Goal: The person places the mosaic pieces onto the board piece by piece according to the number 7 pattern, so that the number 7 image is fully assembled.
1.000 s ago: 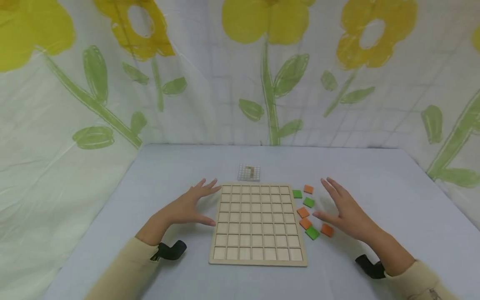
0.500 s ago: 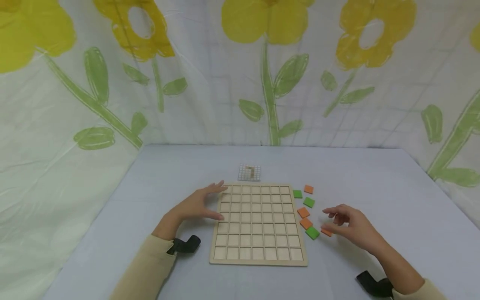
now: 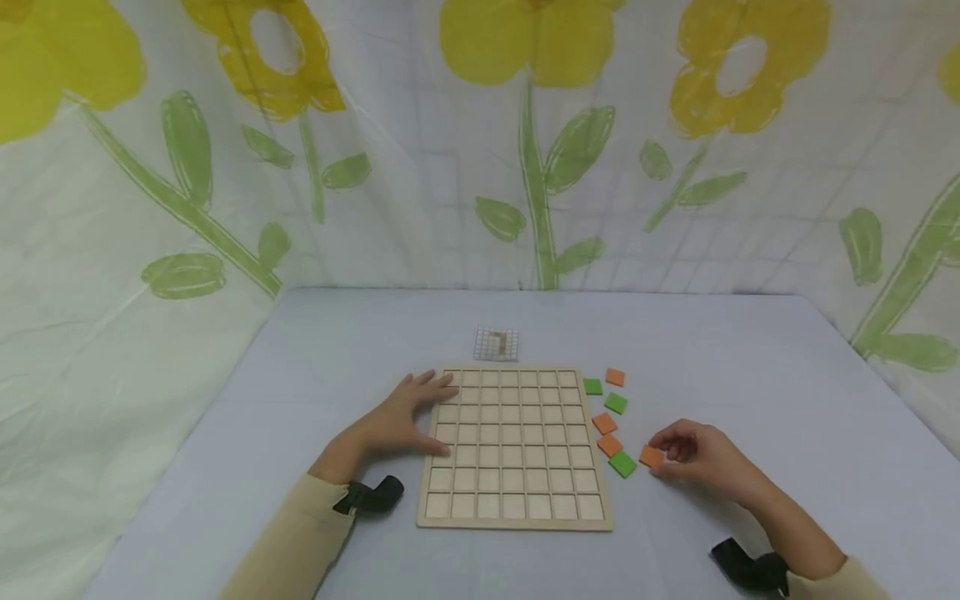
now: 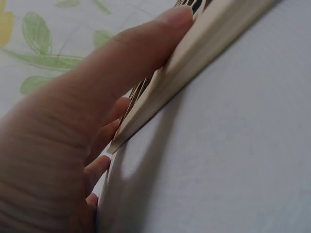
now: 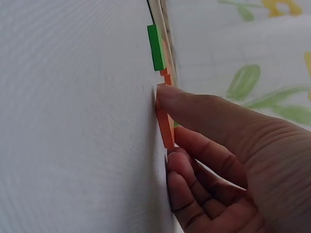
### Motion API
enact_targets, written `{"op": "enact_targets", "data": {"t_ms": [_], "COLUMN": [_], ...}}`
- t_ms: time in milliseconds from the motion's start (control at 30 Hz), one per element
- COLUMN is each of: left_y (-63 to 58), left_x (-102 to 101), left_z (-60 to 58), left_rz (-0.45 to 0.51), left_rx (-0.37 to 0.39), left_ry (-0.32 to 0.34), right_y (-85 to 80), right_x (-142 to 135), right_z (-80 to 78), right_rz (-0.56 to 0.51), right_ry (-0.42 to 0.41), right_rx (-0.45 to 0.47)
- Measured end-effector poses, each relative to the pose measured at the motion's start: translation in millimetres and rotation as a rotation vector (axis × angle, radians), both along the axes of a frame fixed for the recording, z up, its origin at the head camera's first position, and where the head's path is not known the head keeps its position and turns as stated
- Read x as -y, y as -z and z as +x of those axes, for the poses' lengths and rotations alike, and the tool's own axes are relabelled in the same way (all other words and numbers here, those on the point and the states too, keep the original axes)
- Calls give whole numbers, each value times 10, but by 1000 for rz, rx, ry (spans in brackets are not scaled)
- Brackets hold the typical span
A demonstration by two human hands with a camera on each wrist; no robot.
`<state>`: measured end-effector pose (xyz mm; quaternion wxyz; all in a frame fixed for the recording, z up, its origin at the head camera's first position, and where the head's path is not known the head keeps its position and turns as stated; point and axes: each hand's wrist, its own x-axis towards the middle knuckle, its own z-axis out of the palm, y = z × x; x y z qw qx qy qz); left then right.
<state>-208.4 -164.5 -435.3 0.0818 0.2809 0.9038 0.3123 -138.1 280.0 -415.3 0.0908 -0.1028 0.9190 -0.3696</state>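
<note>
A person's right hand (image 3: 701, 458) pinches an orange square tile (image 3: 651, 456) that lies flat on a pale blue table (image 3: 750, 367), thumb and curled fingers closing on the tile's edges; in the right wrist view the thumb (image 5: 194, 104) presses one edge while the fingertips meet the other. Just beyond the fingertips, toward the board, lie a green tile (image 3: 622, 464) and two more orange tiles (image 3: 607, 433), with another green tile (image 3: 616, 403), a small green one (image 3: 592, 386) and an orange one (image 3: 615, 377) farther ahead of the hand. The left hand (image 3: 405, 417) rests spread on the left edge of a wooden grid board (image 3: 513, 450), fingers straight over its outer cells and thumb laid along the rim, as the left wrist view shows. Past the board's far edge, well ahead of both hands, sits a small pattern card (image 3: 497, 343). A flower-print cloth (image 3: 525, 142) backs the table
</note>
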Motion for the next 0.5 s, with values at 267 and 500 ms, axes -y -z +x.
{"op": "enact_targets", "data": {"t_ms": [267,500], "left_y": [-36,-40], "left_x": [5,-2], "left_z": [12,36], "left_rz": [-13,-1], "left_rx": [9,67], "left_ry": [12,-39], "right_y": [-1,-24], "right_x": [5,-15], "right_z": [7,-14], "right_rz": [58,74], "right_ry": [2,-38], "right_rx": [-19,-31]}}
